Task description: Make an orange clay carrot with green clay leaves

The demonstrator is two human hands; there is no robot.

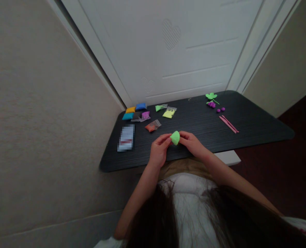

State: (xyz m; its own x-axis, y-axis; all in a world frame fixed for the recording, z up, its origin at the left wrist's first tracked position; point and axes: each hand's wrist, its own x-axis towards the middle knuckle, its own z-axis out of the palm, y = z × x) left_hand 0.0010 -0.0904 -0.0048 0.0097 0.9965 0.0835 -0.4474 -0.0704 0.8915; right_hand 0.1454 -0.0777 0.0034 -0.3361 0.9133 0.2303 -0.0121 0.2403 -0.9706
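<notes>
Between my two hands, just above the table's near edge, is a piece of light green modelling clay (175,138), flattened into a fan or cone shape. My left hand (161,146) pinches its narrow left end between thumb and fingers. On the other side, my right hand (190,140) has its fingers closed against the clay's right edge. The fingertips behind the clay are partly hidden.
Bags of coloured clay, including an orange bag (153,126) and a yellow bag (170,112), lie at the back left of the dark table (194,120). A phone (126,138) lies left. Pink tools (229,124), purple balls (220,110) and a green clay flower (211,96) sit right.
</notes>
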